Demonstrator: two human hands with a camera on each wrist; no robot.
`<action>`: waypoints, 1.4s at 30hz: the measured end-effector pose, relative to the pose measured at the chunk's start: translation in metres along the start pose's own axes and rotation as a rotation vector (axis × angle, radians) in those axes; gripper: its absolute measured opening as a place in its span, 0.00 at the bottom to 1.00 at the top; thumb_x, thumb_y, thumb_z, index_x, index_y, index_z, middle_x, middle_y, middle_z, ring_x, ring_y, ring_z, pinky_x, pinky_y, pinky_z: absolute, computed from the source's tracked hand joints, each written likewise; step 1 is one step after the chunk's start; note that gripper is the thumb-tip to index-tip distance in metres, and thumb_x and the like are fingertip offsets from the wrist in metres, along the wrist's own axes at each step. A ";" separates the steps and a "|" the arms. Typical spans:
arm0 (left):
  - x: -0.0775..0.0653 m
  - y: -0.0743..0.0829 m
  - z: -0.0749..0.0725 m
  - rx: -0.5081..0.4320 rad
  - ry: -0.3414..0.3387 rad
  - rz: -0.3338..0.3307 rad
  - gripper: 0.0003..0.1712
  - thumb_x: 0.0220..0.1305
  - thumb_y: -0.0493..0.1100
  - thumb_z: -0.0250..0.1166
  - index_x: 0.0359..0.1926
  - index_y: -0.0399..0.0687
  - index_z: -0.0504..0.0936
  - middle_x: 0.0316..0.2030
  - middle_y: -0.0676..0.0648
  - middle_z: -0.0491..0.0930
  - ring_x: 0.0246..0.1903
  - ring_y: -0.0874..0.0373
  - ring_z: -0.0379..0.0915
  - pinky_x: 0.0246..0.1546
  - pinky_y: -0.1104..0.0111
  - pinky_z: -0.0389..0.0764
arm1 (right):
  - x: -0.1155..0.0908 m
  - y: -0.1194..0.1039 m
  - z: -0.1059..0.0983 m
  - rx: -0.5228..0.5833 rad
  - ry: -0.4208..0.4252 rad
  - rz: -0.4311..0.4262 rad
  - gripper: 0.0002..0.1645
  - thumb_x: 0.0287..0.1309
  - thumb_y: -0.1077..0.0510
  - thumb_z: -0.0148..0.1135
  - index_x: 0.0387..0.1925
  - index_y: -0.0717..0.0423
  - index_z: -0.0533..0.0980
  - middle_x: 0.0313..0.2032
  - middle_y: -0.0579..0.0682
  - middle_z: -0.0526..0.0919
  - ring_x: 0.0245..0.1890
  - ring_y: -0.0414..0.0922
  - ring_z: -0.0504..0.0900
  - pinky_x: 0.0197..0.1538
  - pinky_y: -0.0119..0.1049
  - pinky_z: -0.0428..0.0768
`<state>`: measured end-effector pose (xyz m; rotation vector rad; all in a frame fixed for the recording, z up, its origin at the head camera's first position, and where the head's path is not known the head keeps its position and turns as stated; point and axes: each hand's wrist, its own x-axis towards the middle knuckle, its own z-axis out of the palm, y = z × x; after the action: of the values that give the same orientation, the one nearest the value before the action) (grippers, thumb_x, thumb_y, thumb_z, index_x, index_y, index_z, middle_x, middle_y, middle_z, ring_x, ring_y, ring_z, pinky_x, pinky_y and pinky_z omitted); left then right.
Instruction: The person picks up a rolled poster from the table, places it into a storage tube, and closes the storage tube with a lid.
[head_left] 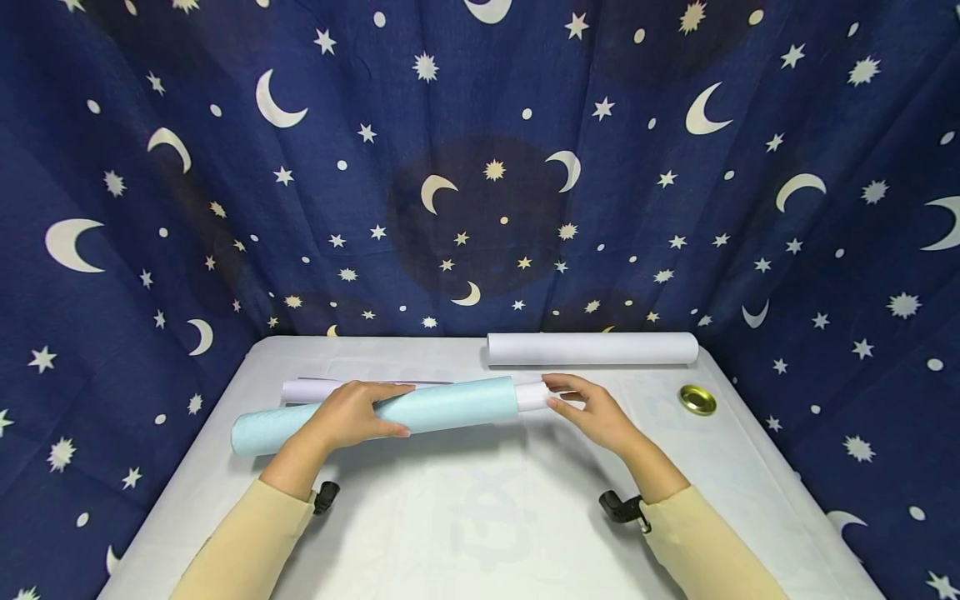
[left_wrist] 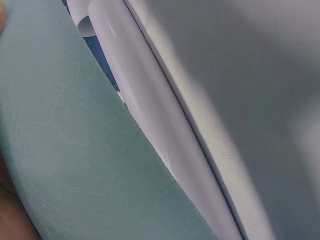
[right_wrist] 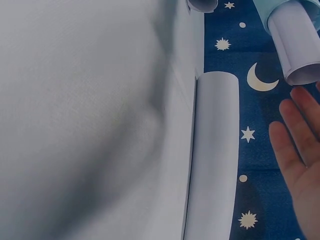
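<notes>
A light blue tube [head_left: 450, 404] is held a little above the table, slightly tilted with its right end higher. My left hand [head_left: 348, 417] grips it from above near the middle, thumb on the near side. From the tube's right end sticks out a white paper roll [head_left: 532, 396], its hollow end showing in the right wrist view. At that end is my right hand [head_left: 600, 412], fingers and thumb spread and lightly bent; in the right wrist view its fingers [right_wrist: 295, 125] look straight, with the tips close to the roll's rim. Whether they touch it I cannot tell.
Behind the blue tube lies a pale lilac roll [head_left: 307, 391], partly hidden by it. Another white paper roll [head_left: 592, 349] lies along the table's back edge. A round gold lid [head_left: 697, 400] sits at the right. A dark blue curtain [head_left: 480, 100] with moons and stars surrounds the white table [head_left: 465, 525].
</notes>
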<state>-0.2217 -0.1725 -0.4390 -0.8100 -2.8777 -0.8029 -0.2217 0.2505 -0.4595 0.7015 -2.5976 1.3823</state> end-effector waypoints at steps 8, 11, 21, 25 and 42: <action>0.000 0.001 0.001 0.004 0.006 0.013 0.45 0.42 0.72 0.76 0.63 0.65 0.81 0.56 0.55 0.82 0.52 0.55 0.80 0.51 0.54 0.79 | -0.001 -0.003 0.001 -0.016 -0.005 0.038 0.25 0.67 0.51 0.64 0.62 0.53 0.77 0.55 0.53 0.83 0.54 0.55 0.81 0.57 0.53 0.78; 0.000 0.001 0.001 0.010 0.001 0.009 0.45 0.43 0.72 0.76 0.63 0.65 0.80 0.56 0.55 0.83 0.52 0.55 0.80 0.50 0.55 0.79 | -0.001 -0.003 0.002 -0.010 -0.010 0.050 0.25 0.68 0.52 0.64 0.63 0.54 0.76 0.55 0.55 0.83 0.53 0.56 0.81 0.56 0.52 0.79; 0.001 0.000 0.004 0.014 -0.012 -0.008 0.44 0.43 0.70 0.77 0.64 0.66 0.80 0.57 0.57 0.82 0.53 0.55 0.79 0.52 0.54 0.78 | -0.001 -0.030 0.003 -0.022 -0.036 0.058 0.23 0.68 0.61 0.63 0.61 0.65 0.75 0.52 0.62 0.82 0.51 0.60 0.81 0.55 0.54 0.79; 0.002 0.000 0.005 0.014 -0.012 -0.010 0.44 0.43 0.68 0.78 0.64 0.66 0.80 0.57 0.57 0.82 0.54 0.53 0.79 0.52 0.53 0.78 | 0.000 -0.025 0.006 -0.018 -0.045 0.050 0.23 0.68 0.61 0.63 0.61 0.66 0.75 0.53 0.62 0.82 0.52 0.59 0.81 0.56 0.55 0.78; 0.002 -0.003 0.005 0.008 -0.015 -0.008 0.45 0.42 0.73 0.75 0.63 0.67 0.80 0.57 0.58 0.81 0.54 0.55 0.79 0.53 0.54 0.78 | 0.009 -0.008 0.017 0.026 -0.074 0.053 0.23 0.64 0.53 0.68 0.58 0.55 0.79 0.54 0.52 0.83 0.51 0.53 0.82 0.55 0.51 0.80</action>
<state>-0.2243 -0.1710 -0.4446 -0.8081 -2.8974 -0.7891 -0.2246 0.2298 -0.4605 0.7051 -2.6784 1.4336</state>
